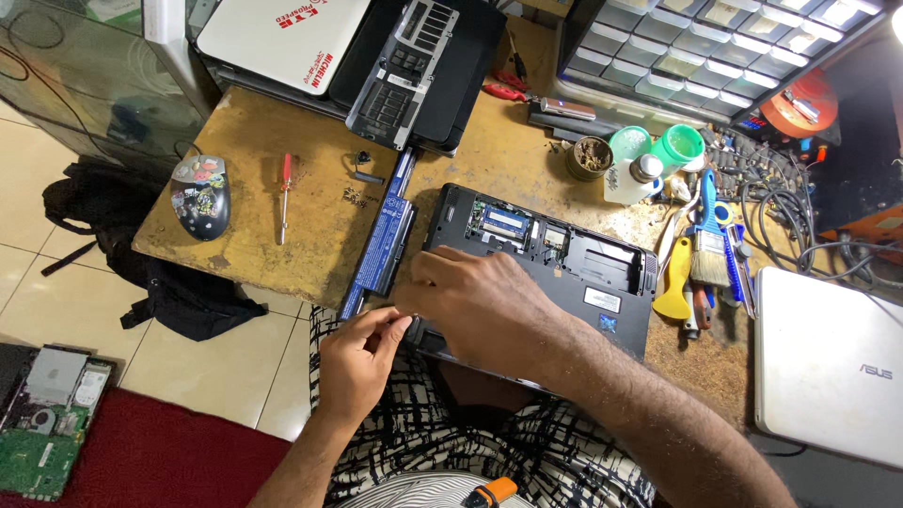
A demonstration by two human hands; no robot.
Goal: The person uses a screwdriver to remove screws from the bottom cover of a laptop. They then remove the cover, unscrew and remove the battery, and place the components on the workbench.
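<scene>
A black laptop [574, 254] lies upside down on the worn wooden table [254, 226], its bottom cover off and a memory board showing. My right hand [480, 301] rests on the laptop's near left corner, fingers curled against the case. My left hand [362, 353] hovers just off that corner, thumb and fingertips pinched together; something tiny may be between them, too small to tell. A long black battery pack [381, 240] lies beside the laptop on its left.
A red-handled screwdriver [285, 193], loose screws [355, 196] and a stickered mouse [200, 193] sit left. Brushes and a yellow pry tool [677, 277] lie right, beside a white laptop [828, 362]. More laptops [376, 56] and a drawer cabinet [715, 42] stand behind.
</scene>
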